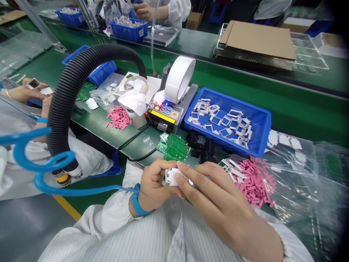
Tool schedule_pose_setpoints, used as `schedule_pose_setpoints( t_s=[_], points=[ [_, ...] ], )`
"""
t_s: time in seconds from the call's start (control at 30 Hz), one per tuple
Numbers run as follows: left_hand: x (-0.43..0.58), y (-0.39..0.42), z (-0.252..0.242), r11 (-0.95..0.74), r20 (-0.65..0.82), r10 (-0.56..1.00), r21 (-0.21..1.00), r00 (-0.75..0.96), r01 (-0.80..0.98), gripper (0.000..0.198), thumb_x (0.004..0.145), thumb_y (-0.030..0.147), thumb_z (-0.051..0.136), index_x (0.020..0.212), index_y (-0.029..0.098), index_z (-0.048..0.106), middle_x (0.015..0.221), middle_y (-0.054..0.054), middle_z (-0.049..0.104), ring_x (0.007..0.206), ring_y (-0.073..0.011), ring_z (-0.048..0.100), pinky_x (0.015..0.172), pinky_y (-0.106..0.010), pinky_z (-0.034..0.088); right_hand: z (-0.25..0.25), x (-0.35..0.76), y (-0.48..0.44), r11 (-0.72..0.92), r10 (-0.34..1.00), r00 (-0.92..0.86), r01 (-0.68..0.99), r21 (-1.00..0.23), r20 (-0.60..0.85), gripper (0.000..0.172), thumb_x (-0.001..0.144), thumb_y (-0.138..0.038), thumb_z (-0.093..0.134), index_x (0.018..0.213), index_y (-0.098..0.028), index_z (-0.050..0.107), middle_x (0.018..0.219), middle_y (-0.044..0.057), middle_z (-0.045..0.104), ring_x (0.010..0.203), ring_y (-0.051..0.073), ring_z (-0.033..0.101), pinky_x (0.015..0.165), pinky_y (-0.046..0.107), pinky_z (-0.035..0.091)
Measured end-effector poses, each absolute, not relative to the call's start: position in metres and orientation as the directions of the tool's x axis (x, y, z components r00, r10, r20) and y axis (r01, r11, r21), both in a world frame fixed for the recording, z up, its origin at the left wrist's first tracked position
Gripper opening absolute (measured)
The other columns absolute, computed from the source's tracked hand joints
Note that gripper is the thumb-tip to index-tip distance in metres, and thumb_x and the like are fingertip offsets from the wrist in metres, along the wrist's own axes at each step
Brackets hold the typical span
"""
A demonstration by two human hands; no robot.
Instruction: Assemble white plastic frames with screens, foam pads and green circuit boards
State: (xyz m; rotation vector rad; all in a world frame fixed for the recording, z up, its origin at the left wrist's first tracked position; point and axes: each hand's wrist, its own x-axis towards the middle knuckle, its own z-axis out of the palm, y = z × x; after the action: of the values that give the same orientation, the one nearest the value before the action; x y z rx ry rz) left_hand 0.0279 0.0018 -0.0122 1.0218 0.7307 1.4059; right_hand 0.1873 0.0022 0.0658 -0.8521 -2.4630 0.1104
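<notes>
Close to my body, both hands hold a small white plastic frame [171, 177] with a flat white face. My left hand [154, 182], a blue wrist strap around its wrist, grips the frame's left end between thumb and fingers. My right hand [218, 196] lies over the right part, fingertips pressed on the white face and upper edge. Those fingers hide much of the piece. Just beyond sit green circuit boards [177, 147] in a fanned stack and black parts [208, 148]. Pink strips [255, 180] are heaped right of my right hand, with white pieces among them.
A blue bin [229, 94] holds white frames. Left of it stands a tape dispenser [163, 114] bearing a white tape roll [180, 78]. A black flexible hose [61, 98] arches at left, near a coiled blue cord [43, 171]. A co-worker's hands [32, 91] hold parts at far left.
</notes>
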Motion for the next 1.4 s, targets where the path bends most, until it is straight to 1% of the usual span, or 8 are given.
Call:
schedule_pose_setpoints(
  t_s=[0.27, 0.43, 0.53, 0.8, 1.03, 1.17, 1.3, 1.4],
  points=[
    [0.02, -0.005, -0.019, -0.167, 0.227, 0.961, 0.932, 0.158, -0.321, 0.04, 0.068, 0.027, 0.076, 0.105, 0.025, 0.06, 0.106, -0.005, 0.073, 0.084, -0.0183, 0.07, 0.067, -0.026, 0.053, 0.06, 0.187, -0.002, 0.806, 0.576, -0.66, 0.557, -0.2, 0.483, 0.026, 0.09, -0.008, 0.044, 0.108, -0.005, 0.062, 0.104, 0.017, 0.068, 0.09, 0.026, 0.055, 0.076, 0.046, 0.047],
    [0.013, -0.001, -0.017, -0.274, 0.335, 0.908, 0.929, 0.252, -0.247, 0.047, 0.067, 0.023, 0.077, 0.11, 0.027, 0.057, 0.11, -0.005, 0.072, 0.104, -0.0218, 0.066, 0.086, -0.033, 0.052, 0.064, 0.187, -0.003, 0.824, 0.551, -0.649, 0.524, -0.218, 0.524, 0.023, 0.09, -0.009, 0.045, 0.101, -0.005, 0.065, 0.095, 0.016, 0.069, 0.088, 0.024, 0.056, 0.073, 0.043, 0.049],
    [0.015, -0.001, -0.015, -0.288, 0.378, 0.876, 0.908, 0.299, -0.303, 0.048, 0.069, 0.025, 0.076, 0.111, 0.026, 0.053, 0.113, -0.004, 0.071, 0.108, -0.0228, 0.064, 0.093, -0.039, 0.049, 0.065, 0.186, -0.004, 0.834, 0.54, -0.64, 0.495, -0.245, 0.547, 0.019, 0.087, -0.009, 0.052, 0.101, -0.005, 0.065, 0.099, 0.016, 0.07, 0.092, 0.023, 0.057, 0.079, 0.043, 0.049],
    [0.022, -0.011, -0.004, -0.189, 0.331, 0.918, 0.851, 0.221, -0.49, 0.044, 0.07, 0.025, 0.075, 0.11, 0.027, 0.055, 0.116, -0.001, 0.069, 0.102, -0.0199, 0.067, 0.087, -0.032, 0.054, 0.058, 0.181, -0.011, 0.8, 0.563, -0.56, 0.554, -0.231, 0.608, 0.018, 0.087, -0.015, 0.056, 0.102, -0.01, 0.066, 0.103, 0.01, 0.072, 0.089, 0.018, 0.061, 0.087, 0.041, 0.045],
    [0.022, -0.02, 0.002, -0.048, 0.159, 0.953, 0.92, 0.259, -0.388, 0.039, 0.07, 0.024, 0.075, 0.105, 0.03, 0.057, 0.111, -0.002, 0.072, 0.098, -0.0238, 0.068, 0.077, -0.034, 0.055, 0.064, 0.184, -0.015, 0.787, 0.588, -0.585, 0.572, -0.23, 0.559, 0.018, 0.09, -0.015, 0.052, 0.101, -0.013, 0.066, 0.104, 0.007, 0.072, 0.087, 0.015, 0.061, 0.092, 0.04, 0.042],
    [0.026, -0.012, -0.001, -0.014, 0.128, 0.968, 0.888, 0.217, -0.46, 0.031, 0.071, 0.028, 0.074, 0.096, 0.025, 0.056, 0.096, -0.001, 0.074, 0.082, -0.0169, 0.069, 0.071, -0.029, 0.053, 0.054, 0.181, -0.013, 0.72, 0.672, -0.528, 0.63, -0.291, 0.52, 0.022, 0.089, -0.014, 0.051, 0.108, -0.016, 0.063, 0.11, 0.007, 0.07, 0.098, 0.02, 0.059, 0.103, 0.05, 0.031],
    [0.03, -0.003, -0.006, 0.229, -0.066, 0.957, 0.771, 0.283, -0.595, 0.035, 0.066, 0.037, 0.077, 0.09, 0.02, 0.058, 0.077, 0.001, 0.067, 0.069, -0.0125, 0.063, 0.064, -0.024, 0.049, 0.049, 0.175, -0.006, 0.692, 0.72, -0.538, 0.6, -0.401, 0.439, 0.037, 0.09, -0.042, 0.049, 0.113, -0.015, 0.06, 0.13, 0.014, 0.057, 0.126, 0.034, 0.041, 0.101, 0.062, 0.028],
    [0.034, -0.003, -0.016, 0.499, -0.208, 0.857, 0.56, 0.471, -0.661, 0.034, 0.071, 0.046, 0.07, 0.093, 0.02, 0.063, 0.08, -0.001, 0.067, 0.074, -0.0146, 0.063, 0.07, -0.028, 0.05, 0.049, 0.184, -0.005, 0.653, 0.757, -0.536, 0.619, -0.436, 0.373, 0.055, 0.089, -0.058, 0.039, 0.119, -0.015, 0.056, 0.14, 0.019, 0.045, 0.133, 0.033, 0.034, 0.102, 0.061, 0.028]
  ],
)
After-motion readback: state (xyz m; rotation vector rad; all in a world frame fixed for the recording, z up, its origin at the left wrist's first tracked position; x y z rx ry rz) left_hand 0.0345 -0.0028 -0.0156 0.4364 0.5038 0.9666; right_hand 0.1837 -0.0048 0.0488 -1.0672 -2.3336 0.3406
